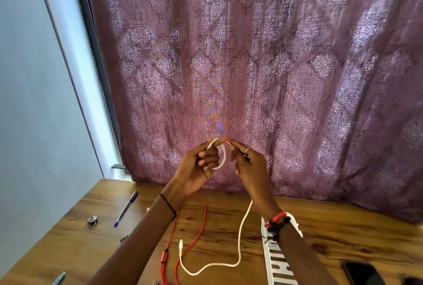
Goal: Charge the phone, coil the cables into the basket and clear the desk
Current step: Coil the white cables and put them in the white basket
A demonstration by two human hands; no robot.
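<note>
Pinching a small loop of white cable, the left grip and right grip hold it raised before a purple curtain, above the far edge of the counter. The cable's tail drops to mid-counter beside a red cable. A white basket and a dark phone lie toward the near right corner, and a blue pen lies near the left edge.

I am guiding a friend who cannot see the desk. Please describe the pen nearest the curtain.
Look at the wooden desk under the purple curtain. At its left, right of a small round thing, lies the pen. It has a clear barrel with blue ends, and lies farther back than the other pen.
</note>
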